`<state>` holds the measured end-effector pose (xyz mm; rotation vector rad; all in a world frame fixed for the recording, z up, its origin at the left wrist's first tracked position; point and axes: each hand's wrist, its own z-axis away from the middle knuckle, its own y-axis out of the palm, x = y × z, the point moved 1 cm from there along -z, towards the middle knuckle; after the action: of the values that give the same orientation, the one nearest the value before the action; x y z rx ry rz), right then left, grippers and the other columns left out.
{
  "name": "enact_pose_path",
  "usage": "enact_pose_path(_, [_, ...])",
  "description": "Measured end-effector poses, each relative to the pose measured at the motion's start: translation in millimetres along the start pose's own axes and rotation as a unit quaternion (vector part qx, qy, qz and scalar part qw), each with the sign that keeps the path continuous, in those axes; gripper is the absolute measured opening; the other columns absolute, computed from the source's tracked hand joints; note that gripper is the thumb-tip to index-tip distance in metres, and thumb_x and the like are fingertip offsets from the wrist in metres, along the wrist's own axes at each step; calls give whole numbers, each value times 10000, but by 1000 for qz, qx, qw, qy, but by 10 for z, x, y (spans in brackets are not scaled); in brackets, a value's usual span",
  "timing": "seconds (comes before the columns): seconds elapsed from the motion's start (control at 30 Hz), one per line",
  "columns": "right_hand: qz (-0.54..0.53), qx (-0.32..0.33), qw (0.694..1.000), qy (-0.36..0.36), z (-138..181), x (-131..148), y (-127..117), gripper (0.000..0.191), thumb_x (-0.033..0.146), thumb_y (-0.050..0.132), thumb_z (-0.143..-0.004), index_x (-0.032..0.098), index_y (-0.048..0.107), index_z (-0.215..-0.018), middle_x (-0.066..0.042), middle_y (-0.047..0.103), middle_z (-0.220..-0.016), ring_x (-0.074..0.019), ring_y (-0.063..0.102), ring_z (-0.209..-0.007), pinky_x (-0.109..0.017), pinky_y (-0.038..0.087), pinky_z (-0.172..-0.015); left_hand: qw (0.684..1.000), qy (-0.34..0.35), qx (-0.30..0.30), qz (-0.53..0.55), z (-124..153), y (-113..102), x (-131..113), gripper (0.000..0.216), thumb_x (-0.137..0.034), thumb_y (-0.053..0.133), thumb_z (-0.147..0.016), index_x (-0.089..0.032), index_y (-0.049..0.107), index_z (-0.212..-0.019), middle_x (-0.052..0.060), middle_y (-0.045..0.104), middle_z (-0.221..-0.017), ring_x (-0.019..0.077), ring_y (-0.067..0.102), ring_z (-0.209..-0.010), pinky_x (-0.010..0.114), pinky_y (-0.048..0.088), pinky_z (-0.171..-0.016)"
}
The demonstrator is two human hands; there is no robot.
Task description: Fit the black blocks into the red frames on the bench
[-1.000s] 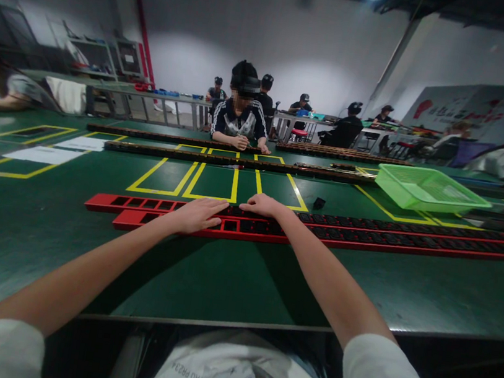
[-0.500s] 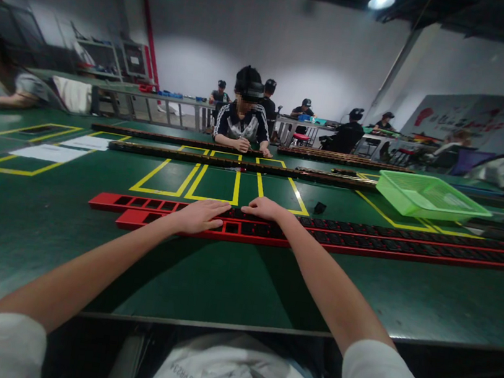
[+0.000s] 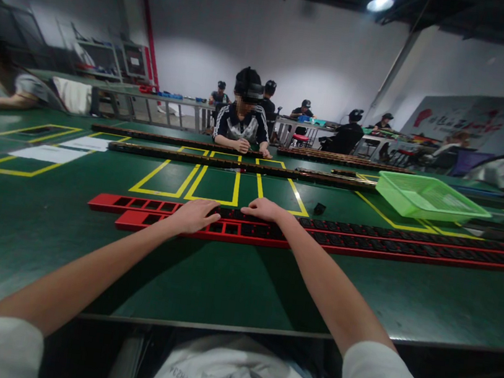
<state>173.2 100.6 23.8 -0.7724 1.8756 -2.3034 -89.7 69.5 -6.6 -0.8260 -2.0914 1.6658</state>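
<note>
Ceiling lamps (image 3: 380, 1) lit the dim room, paling the back wall (image 3: 273, 35). Dark, soft-edged shadows fell from the forearms (image 3: 99, 274) onto the green tabletop (image 3: 14, 243), whose front edge glared at right. Wide-angle distortion stretched and smeared the sides; black inserts (image 3: 366, 243) in the red frames (image 3: 346, 250) merged indistinctly.

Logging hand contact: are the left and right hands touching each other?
Apart. The head view shows black pieces in the far red strip between the fingertips of the left hand and right hand.
</note>
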Motion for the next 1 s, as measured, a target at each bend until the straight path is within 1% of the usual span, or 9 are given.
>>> enact_pose_path(0.17, [7, -3, 1000, -15, -34, -38, 23, 605, 730, 482, -857, 171, 700, -783, -57, 663, -791, -164, 550, -686, -278, 317, -603, 1000, 7, 17, 4, -15, -31, -17, 531, -508, 339, -996, -148, 577, -1305, 150, 652, -1302, 316, 621, -1163, 424, 478, -966])
enact_pose_path(0.4, [10, -7, 1000, -20, -56, -65, 43, 608, 730, 474, -861, 170, 673, -731, -58, 662, -784, -158, 543, -674, -277, 306, -598, 1000, 4, 13, 4, 8, -69, -49, 462, -484, 368, -994, -165, 597, -1238, 133, 682, -1227, 303, 641, -1094, 407, 491, -909])
enact_pose_path(0.6, [7, -11, 1000, -22, -76, -85, 56, 597, 727, 481, -858, 178, 672, -726, -56, 663, -783, -161, 547, -670, -282, 308, -596, 1000, 25, -9, 12, 2, -86, -62, 382, -427, 410, -988, -156, 613, -1164, 132, 687, -1139, 290, 635, -1040, 419, 474, -907])
enact_pose_path(0.77, [4, -9, 1000, -22, -63, -77, 45, 605, 734, 487, -852, 176, 689, -739, -65, 661, -782, -170, 553, -679, -287, 319, -609, 999, 36, -22, 21, 4, -103, -79, 322, -376, 424, -985, -164, 617, -1133, 116, 664, -1116, 262, 613, -1016, 406, 469, -909])
enact_pose_path(1.0, [-1, -7, 1000, -23, -62, -74, 42, 598, 730, 492, -848, 176, 704, -768, -64, 661, -783, -174, 554, -684, -287, 320, -609, 999, 22, -34, 19, 18, -78, -58, 358, -383, 428, -983, -162, 625, -1184, 119, 601, -1162, 260, 565, -1064, 421, 463, -950])
